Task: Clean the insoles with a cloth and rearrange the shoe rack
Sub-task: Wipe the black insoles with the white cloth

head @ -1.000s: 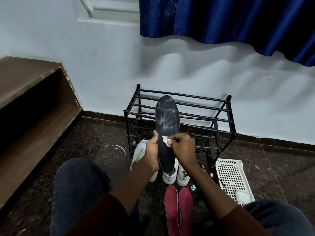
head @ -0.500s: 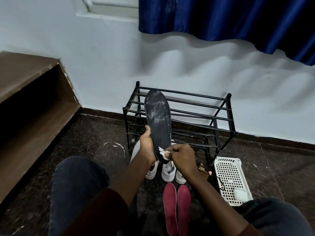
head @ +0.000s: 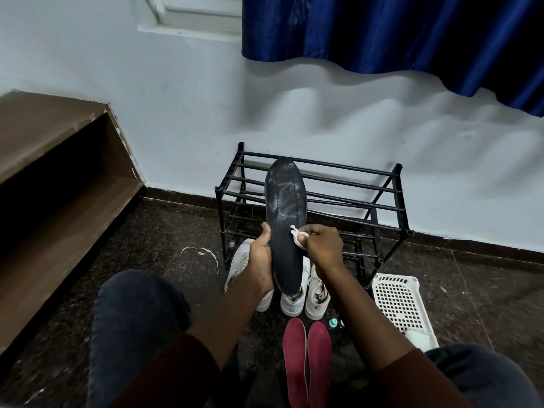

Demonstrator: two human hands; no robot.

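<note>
The left hand (head: 260,260) grips a black insole (head: 285,207) by its left edge, fingers curled round behind it and thumb on the front. The insole stands nearly upright, heel near and low, toe up and far, its upper half streaked with pale smears. It is held in the air in front of the rack (head: 382,205), covering part of the rack's left side.

The right hand (head: 322,248) is closed on a small white cloth (head: 296,235), pinching it between thumb and curled fingers. The cloth touches the insole's right edge about halfway along its length. The two hands sit on either side of the insole, close together but not touching.

The rack is black, made of thin bars, and stands on the dark floor (head: 164,231) against the white wall (head: 323,119). Just near of it, three white shoes (head: 316,293) stand in a row, partly hidden by the left hand and the insole's heel. Nearer still, two red insoles (head: 306,360) lie flat side by side, between the person's knees. A white basket (head: 396,298) lies on the floor right of the shoes, with something white in its near end (too unclear to name). A small teal-capped thing (head: 333,322) sits between the red insoles and the basket.

A brown shelf (head: 59,160) runs along the left, and a blue curtain (head: 382,33) hangs at the far right.
</note>
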